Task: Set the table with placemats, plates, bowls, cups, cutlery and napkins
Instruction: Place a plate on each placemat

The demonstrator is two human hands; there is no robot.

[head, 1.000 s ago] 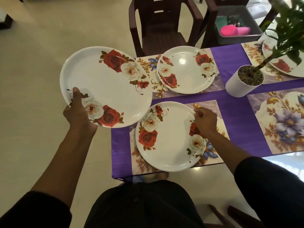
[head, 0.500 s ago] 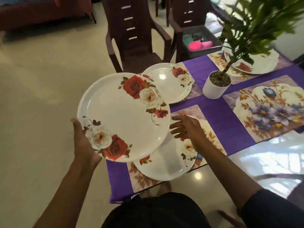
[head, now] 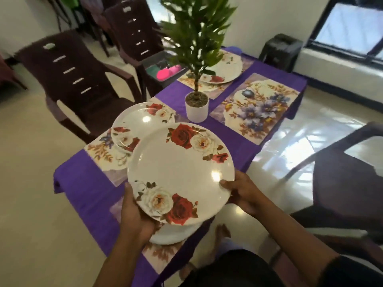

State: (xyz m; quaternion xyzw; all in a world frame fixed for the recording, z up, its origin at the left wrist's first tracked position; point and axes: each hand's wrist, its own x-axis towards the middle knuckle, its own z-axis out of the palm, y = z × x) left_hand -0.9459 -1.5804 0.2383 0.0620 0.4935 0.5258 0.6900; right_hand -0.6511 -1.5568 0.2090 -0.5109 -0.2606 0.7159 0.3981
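Spanning both grips, rose plate [head: 180,168] held between left hand [head: 135,214] and right hand [head: 242,193].

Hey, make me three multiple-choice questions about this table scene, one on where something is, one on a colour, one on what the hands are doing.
1. Which placemat has no plate?
A. far right one
B. near left one
C. far left one

2. The tablecloth is:
A. green
B. purple
C. white

3. The raised plate is:
A. held by both hands
B. held by one hand
C. lying flat on a chair

Answers:
1. A, the blue-flower placemat lies bare.
2. B, purple shows between mats.
3. A, left hand and right hand grip opposite rims.
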